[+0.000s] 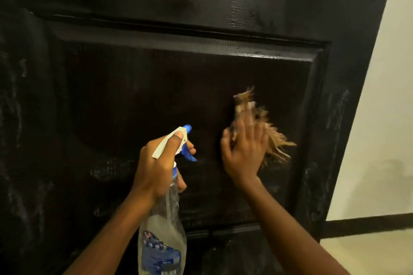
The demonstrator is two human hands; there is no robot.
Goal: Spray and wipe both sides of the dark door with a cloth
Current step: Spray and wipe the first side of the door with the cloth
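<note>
Pressing frayed tan cloth flat on recessed panel of dark door with right hand, fingers spread, blurred. Gripping spray bottle by neck with left hand, fingers curled round. Cloth probably soft, limp, light: best bunched under palm.

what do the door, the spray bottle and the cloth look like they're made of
Door: probably wood under dark glossy paint; grain lines and sheen show.
Spray bottle: clear plastic, see-through body.
Cloth: blurred; tan frayed threads suggest woven fabric.
</note>
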